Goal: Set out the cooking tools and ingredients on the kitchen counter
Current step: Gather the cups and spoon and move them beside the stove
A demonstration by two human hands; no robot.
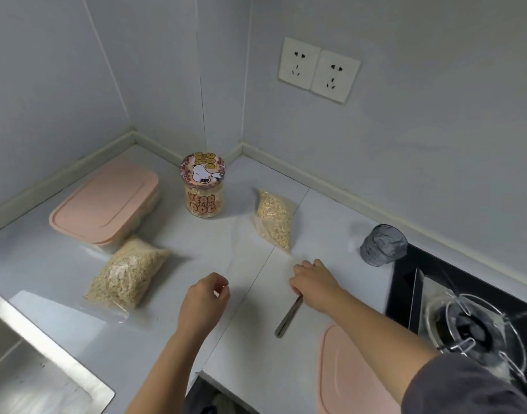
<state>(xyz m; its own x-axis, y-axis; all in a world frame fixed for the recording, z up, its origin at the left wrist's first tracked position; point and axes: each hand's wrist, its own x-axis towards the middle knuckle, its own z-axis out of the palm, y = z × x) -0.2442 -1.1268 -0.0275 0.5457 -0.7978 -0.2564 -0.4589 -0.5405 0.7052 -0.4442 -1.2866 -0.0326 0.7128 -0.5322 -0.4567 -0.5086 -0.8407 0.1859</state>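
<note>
Metal utensil [288,317]: lies on the desk [331,210] at lower centre of the frame, with its handle pointing down and left. Its upper end is hidden under the right grip, so I cannot tell whether it is a spoon or a knife.
Right grip [314,283]: fingers are curled down over the utensil's upper end, holding it against the desk.
Left grip [207,294]: hovers just left of the right one, fingers loosely curled, with nothing seen in it.
Step in hand: probably setting the utensil down among the ingredients.
Doing it well: lay it flat on a bare patch, clear of the small bag [275,219] above and the loose pink lid [345,369] at lower right. Release it only once it rests steady, handle towards the person and away from the stove [465,324].
Centre, further back: a printed jar [205,189].
Left of the frame: a large bag [126,271] of grain beside a pink-lidded box [106,204].
Right of the frame: a grey cup [381,245] at the stove's edge.
</note>
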